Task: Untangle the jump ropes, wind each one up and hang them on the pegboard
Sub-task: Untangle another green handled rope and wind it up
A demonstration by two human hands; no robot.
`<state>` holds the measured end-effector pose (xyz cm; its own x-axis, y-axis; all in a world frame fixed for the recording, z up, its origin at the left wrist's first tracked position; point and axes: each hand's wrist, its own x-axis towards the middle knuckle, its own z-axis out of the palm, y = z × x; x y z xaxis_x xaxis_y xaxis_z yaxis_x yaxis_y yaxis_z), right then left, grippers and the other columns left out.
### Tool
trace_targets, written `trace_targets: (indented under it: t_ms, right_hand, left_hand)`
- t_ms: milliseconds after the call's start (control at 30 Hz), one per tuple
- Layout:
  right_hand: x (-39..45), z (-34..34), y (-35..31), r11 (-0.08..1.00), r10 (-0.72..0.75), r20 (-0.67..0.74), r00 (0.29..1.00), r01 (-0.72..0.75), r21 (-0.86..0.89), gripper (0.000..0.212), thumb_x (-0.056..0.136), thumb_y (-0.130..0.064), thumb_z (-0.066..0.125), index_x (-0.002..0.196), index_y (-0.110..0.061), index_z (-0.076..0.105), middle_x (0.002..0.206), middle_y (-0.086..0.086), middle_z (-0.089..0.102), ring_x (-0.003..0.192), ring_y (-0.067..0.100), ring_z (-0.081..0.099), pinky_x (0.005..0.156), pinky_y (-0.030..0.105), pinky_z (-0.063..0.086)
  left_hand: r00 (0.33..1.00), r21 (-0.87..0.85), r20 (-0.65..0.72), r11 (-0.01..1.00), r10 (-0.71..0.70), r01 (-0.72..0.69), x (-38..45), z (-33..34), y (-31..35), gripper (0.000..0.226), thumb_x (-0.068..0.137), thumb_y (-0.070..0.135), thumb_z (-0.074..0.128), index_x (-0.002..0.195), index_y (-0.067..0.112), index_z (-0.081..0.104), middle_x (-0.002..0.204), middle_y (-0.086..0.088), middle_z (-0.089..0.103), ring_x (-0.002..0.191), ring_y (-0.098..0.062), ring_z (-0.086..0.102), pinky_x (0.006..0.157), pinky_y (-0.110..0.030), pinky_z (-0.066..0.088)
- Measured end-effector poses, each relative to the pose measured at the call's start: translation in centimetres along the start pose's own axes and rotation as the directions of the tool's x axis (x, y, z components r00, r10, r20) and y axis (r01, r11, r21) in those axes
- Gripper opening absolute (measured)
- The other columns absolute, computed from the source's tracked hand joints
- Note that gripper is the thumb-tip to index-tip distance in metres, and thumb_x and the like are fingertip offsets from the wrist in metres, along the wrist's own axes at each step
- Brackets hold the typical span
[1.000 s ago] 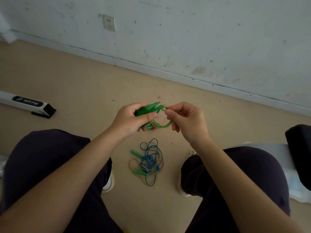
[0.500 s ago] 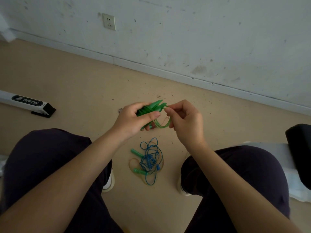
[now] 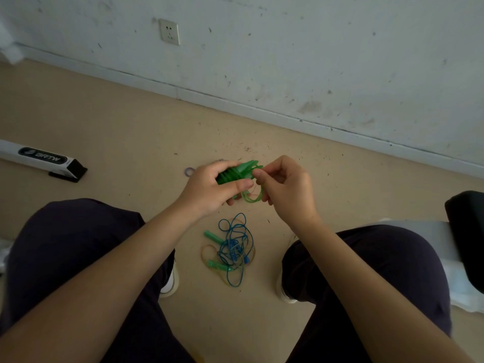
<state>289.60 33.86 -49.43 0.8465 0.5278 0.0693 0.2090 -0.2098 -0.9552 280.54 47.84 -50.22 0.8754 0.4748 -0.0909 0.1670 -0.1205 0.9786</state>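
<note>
Jump ropes on floor [image 3: 231, 251]: a tangled heap between the person's 2 knees, nearest the camera; a blue cord looped over itself, 2 green handles sticking out at its left, a pale amber cord curving round the lower edge.
Knees [image 3: 70, 247]: dark trousers on both sides of the heap, a light shoe edge showing beside each.
Green jump rope [image 3: 239, 172]: held in the air above the heap, its green handles bundled together, loops of green cord hanging beneath them.
Left hand [image 3: 212, 188]: fingers curled round the bundled handles, thumb pressed across the front.
Right hand [image 3: 285, 186]: touching the bundle's right end, thumb and forefinger pinching the green cord there, the other fingers curled with the hanging loop passing by them.
Small ring [image 3: 189, 171]: a striped loop lying on the floor just left of the left hand.
White bar [image 3: 39, 161]: on the floor well to the left, a black label and black end.
Floor [image 3: 131, 132]: beige, speckled with dark bits near the wall.
Wall [image 3: 314, 61]: scuffed white, farthest away, with 1 socket [image 3: 169, 31].
</note>
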Motion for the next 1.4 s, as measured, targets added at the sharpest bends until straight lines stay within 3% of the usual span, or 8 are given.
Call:
trace_targets:
  t_ms: [133, 367, 567, 700, 900, 1133, 1267, 1400]
  right_hand:
    - [-0.1, 0.0, 0.0, 1.0, -0.006, 0.005, 1.0, 0.006, -0.021, 0.015, 0.09, -0.014, 0.071, 0.083, -0.006, 0.059, 0.069, 0.005, 0.065, 0.047, 0.005, 0.055, 0.045, 0.017, 0.042]
    - [0.0, -0.2, -0.1, 0.998, 0.043, 0.012, 0.999, -0.043, 0.051, 0.024, 0.087, -0.014, 0.074, 0.081, -0.008, 0.052, 0.058, 0.013, 0.063, 0.047, 0.018, 0.058, 0.047, 0.028, 0.047]
    - [0.3, -0.1, 0.0, 0.976, 0.047, 0.097, 0.994, -0.066, 0.207, 0.02, 0.089, -0.003, 0.069, 0.102, -0.005, 0.054, 0.076, 0.01, 0.057, 0.055, 0.029, 0.063, 0.05, 0.034, 0.053]
    - [0.2, -0.3, 0.1, 0.99, 0.056, 0.159, 0.986, -0.075, 0.118, 0.02, 0.09, -0.009, 0.069, 0.11, -0.009, 0.064, 0.073, 0.008, 0.055, 0.054, 0.025, 0.064, 0.051, 0.032, 0.054]
    - [0.8, -0.8, 0.4, 0.99, 0.112, 0.159, 0.981, -0.096, -0.107, 0.008, 0.086, -0.016, 0.073, 0.088, -0.023, 0.068, 0.086, -0.001, 0.05, 0.057, 0.008, 0.051, 0.053, 0.022, 0.042]
    - [0.9, -1.5, 0.3, 0.958, 0.271, 0.332, 0.903, -0.287, -0.002, 0.003, 0.09, -0.009, 0.066, 0.088, -0.007, 0.067, 0.069, 0.0, 0.056, 0.049, 0.006, 0.041, 0.051, 0.023, 0.037]
    - [1.0, -1.3, 0.4, 0.969, 0.22, 0.255, 0.942, -0.24, 0.05, 0.007, 0.091, -0.009, 0.065, 0.084, -0.01, 0.067, 0.067, -0.004, 0.055, 0.049, 0.004, 0.043, 0.051, 0.022, 0.038]
    - [1.8, -2.6, 0.3, 0.981, 0.132, 0.071, 0.989, -0.14, 0.131, 0.01, 0.092, -0.008, 0.063, 0.083, -0.013, 0.066, 0.066, -0.006, 0.056, 0.057, 0.008, 0.048, 0.055, 0.023, 0.041]
  left_hand:
    - [0.999, 0.054, -0.004, 0.998, 0.032, -0.031, -0.1, 0.0, 0.1, 0.047, 0.083, 0.02, 0.079, 0.127, 0.016, 0.063, 0.082, 0.003, 0.069, 0.053, -0.001, 0.062, 0.052, -0.015, 0.046]
    - [0.997, 0.063, 0.066, 0.997, 0.05, -0.054, -0.2, -0.1, 0.3, 0.034, 0.084, 0.019, 0.079, 0.111, 0.031, 0.063, 0.078, 0.002, 0.07, 0.054, -0.006, 0.06, 0.054, -0.018, 0.049]
    - [0.997, 0.095, 0.068, 0.994, 0.037, -0.043, 0.1, -0.5, 0.1, 0.038, 0.082, 0.021, 0.08, 0.117, 0.025, 0.065, 0.076, 0.008, 0.069, 0.054, -0.006, 0.061, 0.053, -0.018, 0.048]
    - [0.991, 0.139, 0.128, 0.988, 0.05, -0.067, 0.1, -0.6, -0.1, 0.04, 0.081, 0.018, 0.081, 0.119, 0.021, 0.067, 0.08, 0.007, 0.069, 0.054, -0.001, 0.059, 0.055, -0.02, 0.051]
    - [0.982, 0.268, 0.184, 0.96, 0.03, -0.08, 0.2, -0.8, -0.6, 0.047, 0.076, 0.032, 0.084, 0.12, 0.027, 0.067, 0.079, 0.005, 0.07, 0.054, -0.007, 0.062, 0.059, -0.028, 0.055]
    - [0.965, 0.323, 0.261, 0.943, -0.008, -0.079, 0.5, -0.8, -0.8, 0.05, 0.075, 0.031, 0.085, 0.121, 0.022, 0.068, 0.082, 0.007, 0.069, 0.052, -0.004, 0.06, 0.057, -0.025, 0.054]
    - [0.956, 0.373, 0.279, 0.928, -0.095, -0.016, 0.6, -1.1, -1.1, 0.046, 0.077, 0.033, 0.084, 0.119, 0.024, 0.068, 0.07, 0.01, 0.066, 0.05, -0.005, 0.06, 0.055, -0.019, 0.048]
    - [0.947, 0.332, 0.27, 0.94, -0.173, 0.077, 0.7, -1.2, -1.4, 0.042, 0.078, 0.033, 0.083, 0.117, 0.023, 0.07, 0.067, 0.009, 0.066, 0.05, -0.008, 0.059, 0.05, -0.017, 0.044]
